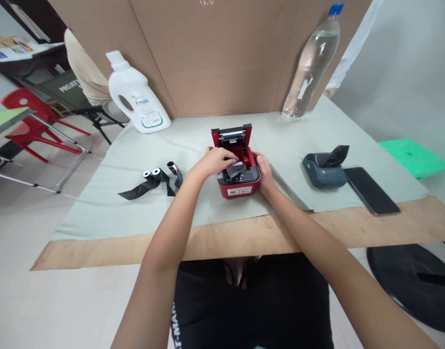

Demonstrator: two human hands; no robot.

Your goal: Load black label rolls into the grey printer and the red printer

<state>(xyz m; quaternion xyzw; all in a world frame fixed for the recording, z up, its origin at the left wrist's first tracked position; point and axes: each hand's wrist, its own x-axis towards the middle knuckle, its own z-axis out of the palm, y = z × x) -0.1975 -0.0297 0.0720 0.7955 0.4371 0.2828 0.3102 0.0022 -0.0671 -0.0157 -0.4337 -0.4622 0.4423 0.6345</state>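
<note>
In the middle of the cloth sits a small red and black printer (239,186), its lid (232,134) raised at the back. My left hand (219,160) reaches over it from the left, with curled fingers inside the opening on a black paper roll. The loose end of that black roll (236,169) hangs over the printer's front edge; the rest of it is hidden by my fingers and the housing. Against the printer's right side, my right hand (264,173) is wrapped round the red body. Left of my left forearm lie several black paper rolls (157,174) with trailing strips.
A dark grey device (324,170) with a black strip sticking up stands to the right, beside a black phone (372,190). A white jug (137,97) and a water bottle (313,65) lean near the cardboard wall (225,63). The wooden edge (222,240) runs along the front.
</note>
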